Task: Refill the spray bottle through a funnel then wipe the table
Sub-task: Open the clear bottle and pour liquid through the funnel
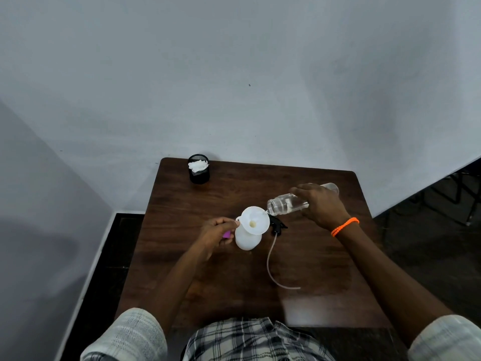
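A white spray bottle body (247, 239) stands upright on the brown table (182, 256), with a white funnel (255, 220) seated in its neck. My left hand (217, 230) pinches the funnel's small tab at its left rim, and something purple (227, 234) shows under its fingers. My right hand (321, 204) grips a clear plastic bottle (285, 204), tipped nearly level, its open mouth over the funnel's right rim. The black spray head (278, 225) lies on the table just right of the funnel, and its thin tube (270, 259) curls toward me.
A black mesh cup (199, 169) holding white tissue (197, 165) stands at the table's far left corner. The wall runs directly behind the table. Dark floor lies to the left and right of it.
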